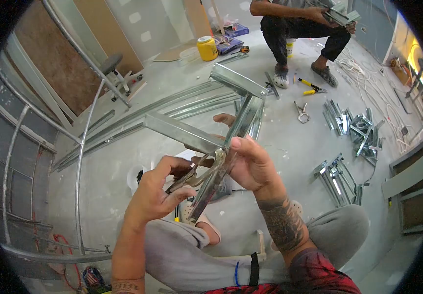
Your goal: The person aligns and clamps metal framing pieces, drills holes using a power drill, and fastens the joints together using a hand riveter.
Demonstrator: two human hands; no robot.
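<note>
In front of me is a frame of joined galvanized metal channel pieces [244, 116], raised off the floor above my lap. One channel arm [184, 132] sticks out to the left, and another crosses the top at a slant. My right hand [251, 164] is closed around the upright channel near the joint, thumb toward me. My left hand [158, 188] wraps round the handles of locking pliers [217, 159], whose jaws sit at that joint. The left fingertips are partly hidden behind the handles.
Metal scaffolding [79, 142] stands at left. Long metal channels [138, 120] lie on the floor. At right are piles of short metal pieces [338, 179], more locking pliers [301, 112] and yellow-handled snips [313, 88]. Another person [290, 29] sits opposite, holding metal pieces. White cables [368, 83] lie behind.
</note>
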